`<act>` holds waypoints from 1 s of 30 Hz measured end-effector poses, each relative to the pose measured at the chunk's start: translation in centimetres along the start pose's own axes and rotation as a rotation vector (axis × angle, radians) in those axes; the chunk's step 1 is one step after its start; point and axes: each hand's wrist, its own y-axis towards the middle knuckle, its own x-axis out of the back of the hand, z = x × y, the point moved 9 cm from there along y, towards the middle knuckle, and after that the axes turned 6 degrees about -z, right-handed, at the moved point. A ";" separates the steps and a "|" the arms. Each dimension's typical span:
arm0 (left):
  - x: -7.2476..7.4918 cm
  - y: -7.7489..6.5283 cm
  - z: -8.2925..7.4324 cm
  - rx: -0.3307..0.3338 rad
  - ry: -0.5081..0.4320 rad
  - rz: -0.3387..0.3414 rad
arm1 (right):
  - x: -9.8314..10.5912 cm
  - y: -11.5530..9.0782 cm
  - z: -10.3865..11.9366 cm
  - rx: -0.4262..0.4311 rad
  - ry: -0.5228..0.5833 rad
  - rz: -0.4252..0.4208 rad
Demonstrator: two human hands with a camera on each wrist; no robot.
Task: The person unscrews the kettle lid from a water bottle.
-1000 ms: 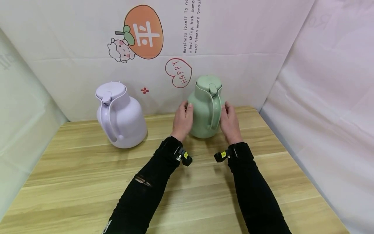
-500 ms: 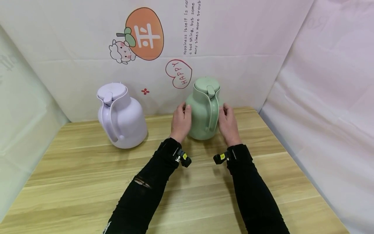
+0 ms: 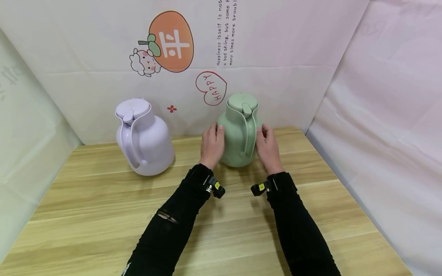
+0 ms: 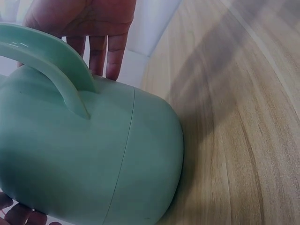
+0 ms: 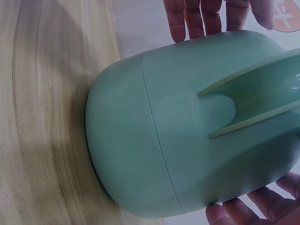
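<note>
A green jug [image 3: 235, 142], probably a thermos pitcher, stands upright on the table, with its handle [image 3: 249, 136] toward me and its lid [image 3: 243, 101] on. My left hand [image 3: 212, 145] is at its left side, fingertips against the body and thumb toward me. At the right side, beside the handle, my right hand [image 3: 267, 148] touches the body. Both wrist views show mostly straight fingers reaching the jug's wall, palms off it. In the left wrist view the right hand's fingers [image 4: 97, 54] meet the jug's far side.
A lilac jug [image 3: 152, 142] of the same shape stands to the left, its handle toward me. Printed white cloth [image 3: 276, 46] hangs behind the wooden table [image 3: 103, 214], with more cloth at both sides. Black sleeves carry the wrist cameras.
The green jug has shifted slightly left and toward me, with both hands staying at its sides. The lilac jug has not moved.
</note>
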 end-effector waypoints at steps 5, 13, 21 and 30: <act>0.2 -0.1 0.0 -0.005 0.008 -0.012 | -0.1 -0.1 0.1 0.012 -0.004 0.004; 0.5 -0.1 -0.3 -0.021 0.003 -0.045 | -0.1 -0.4 0.0 0.010 -0.007 -0.005; 0.8 -0.2 -0.3 -0.047 -0.014 -0.069 | -0.3 -0.6 -0.1 0.002 0.011 -0.018; 1.0 -0.3 -0.1 -0.029 -0.003 -0.077 | -0.6 -0.9 0.1 0.023 0.037 -0.017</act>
